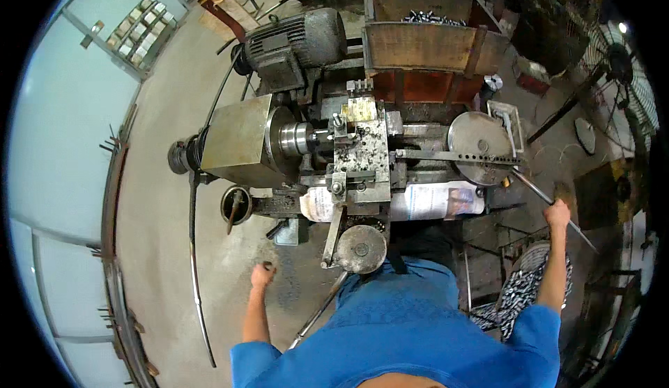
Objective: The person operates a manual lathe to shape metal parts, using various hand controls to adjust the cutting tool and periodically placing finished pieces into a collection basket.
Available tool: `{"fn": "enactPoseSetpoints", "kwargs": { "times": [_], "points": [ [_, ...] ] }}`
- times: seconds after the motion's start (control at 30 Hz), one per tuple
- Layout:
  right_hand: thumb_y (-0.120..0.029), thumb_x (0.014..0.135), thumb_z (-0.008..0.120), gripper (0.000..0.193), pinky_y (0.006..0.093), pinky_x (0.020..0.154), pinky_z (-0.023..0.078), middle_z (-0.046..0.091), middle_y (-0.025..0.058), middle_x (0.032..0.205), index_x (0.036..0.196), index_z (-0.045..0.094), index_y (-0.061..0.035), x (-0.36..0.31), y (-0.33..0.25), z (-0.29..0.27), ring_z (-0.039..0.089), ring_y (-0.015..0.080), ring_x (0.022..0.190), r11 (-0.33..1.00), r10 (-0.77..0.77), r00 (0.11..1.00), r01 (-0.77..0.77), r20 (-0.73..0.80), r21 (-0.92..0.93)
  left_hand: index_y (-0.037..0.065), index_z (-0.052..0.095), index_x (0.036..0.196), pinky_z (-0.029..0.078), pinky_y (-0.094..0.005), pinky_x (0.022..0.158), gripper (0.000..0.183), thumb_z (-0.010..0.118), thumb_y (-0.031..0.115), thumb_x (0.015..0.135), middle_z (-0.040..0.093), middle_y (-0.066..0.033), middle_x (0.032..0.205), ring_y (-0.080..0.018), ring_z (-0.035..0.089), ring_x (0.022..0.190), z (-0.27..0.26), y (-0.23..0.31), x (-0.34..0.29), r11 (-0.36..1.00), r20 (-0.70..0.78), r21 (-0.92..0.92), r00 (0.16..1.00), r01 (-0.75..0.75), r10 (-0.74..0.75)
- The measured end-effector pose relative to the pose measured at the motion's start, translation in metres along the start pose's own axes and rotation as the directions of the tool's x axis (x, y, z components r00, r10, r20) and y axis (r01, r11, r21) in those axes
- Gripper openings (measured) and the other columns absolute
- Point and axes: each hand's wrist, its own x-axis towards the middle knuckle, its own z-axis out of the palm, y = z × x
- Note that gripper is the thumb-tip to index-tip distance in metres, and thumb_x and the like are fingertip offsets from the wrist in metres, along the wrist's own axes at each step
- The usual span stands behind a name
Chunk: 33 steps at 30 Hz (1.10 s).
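My right hand (557,212) is wrapped round a long metal lever rod (535,187), out to the right of a lathe. The rod meets a flat bar with a row of holes (456,156), which runs to the lathe's carriage (362,152). Down at the left, apart from the machine, my left hand (263,275) is closed; a small dark bit shows at its fingers, too small to name. Left of the carriage is the shiny spindle nose (296,138). A round handwheel (361,250) sits before my body, with a flat crank arm (334,233) beside it.
A motor (300,39) and a rusty metal bin (425,50) holding small metal parts stand behind the lathe. A pot with a brush (237,205) is left of the lathe bed. Many shiny parts (519,294) lie heaped beneath my right arm. A long bar (198,304) slants down at left.
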Motion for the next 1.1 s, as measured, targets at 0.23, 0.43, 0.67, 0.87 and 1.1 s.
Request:
{"fn": "enactPoseSetpoints", "kwargs": {
  "times": [0.23, 0.43, 0.67, 0.87, 1.1],
  "points": [
    [-0.023, 0.059, 0.058, 0.041, 0.0436, 0.063, 0.049, 0.062, 0.0165, 0.073, 0.095, 0.063, -0.0049, -0.141, 0.002, 0.052, 0.060, 0.0365, 0.067, 0.998, -0.008, 0.970, 0.025, -0.243, 0.065, 0.005, 0.065, 0.100, 0.051, -0.0327, 0.064, 0.032, 0.066, 0.024, 0.075, 0.066, -0.0125, 0.069, -0.0203, 0.065, 0.055, 0.039, -0.003, -0.039, 0.987, 0.194, -0.136, 0.979, 0.085, -0.058],
    [-0.024, 0.059, 0.056, 0.036, 0.0482, 0.066, 0.049, 0.062, 0.0221, 0.073, 0.088, 0.061, -0.0040, -0.184, -0.041, 0.007, 0.061, 0.0404, 0.069, 0.978, 0.137, 0.989, -0.127, -0.050, 0.164, 0.006, 0.064, 0.101, 0.052, -0.0322, 0.061, 0.031, 0.063, 0.024, 0.076, 0.066, -0.0124, 0.070, -0.0198, 0.064, 0.055, 0.033, 0.052, -0.025, 0.983, 0.069, -0.153, 0.991, -0.101, 0.113],
    [-0.028, 0.059, 0.054, 0.035, 0.0510, 0.065, 0.046, 0.061, 0.0242, 0.075, 0.084, 0.059, -0.0039, -0.188, -0.044, 0.004, 0.059, 0.0428, 0.072, 0.974, 0.109, 0.994, -0.102, -0.021, 0.202, 0.006, 0.063, 0.105, 0.051, -0.0334, 0.061, 0.033, 0.063, 0.023, 0.077, 0.067, -0.0128, 0.081, -0.0202, 0.065, 0.057, 0.028, 0.075, -0.016, 0.982, 0.100, -0.150, 0.986, -0.114, 0.130],
    [-0.031, 0.064, 0.059, 0.032, 0.0452, 0.065, 0.049, 0.063, 0.0191, 0.076, 0.083, 0.060, -0.0058, -0.134, -0.015, 0.003, 0.062, 0.0358, 0.072, 0.996, 0.073, 0.996, -0.070, -0.060, 0.053, 0.003, 0.061, 0.107, 0.051, -0.0333, 0.064, 0.035, 0.063, 0.021, 0.077, 0.067, -0.0134, 0.082, -0.0202, 0.065, 0.057, -0.008, 0.076, -0.008, 0.982, 0.108, -0.153, 0.986, -0.110, 0.127],
    [-0.022, 0.067, 0.058, 0.042, 0.0469, 0.090, 0.038, 0.058, 0.0145, 0.104, 0.107, 0.057, -0.0072, 0.041, -0.017, 0.000, 0.052, 0.0313, 0.103, 0.995, -0.019, 0.951, -0.012, -0.307, -0.101, 0.004, 0.055, 0.116, 0.049, -0.0417, 0.076, 0.050, 0.064, 0.035, 0.078, 0.062, -0.0197, 0.101, -0.0342, 0.060, 0.091, -0.057, 0.091, 0.034, 0.954, -0.321, 0.107, 0.898, -0.281, 0.300]
  ]
}}
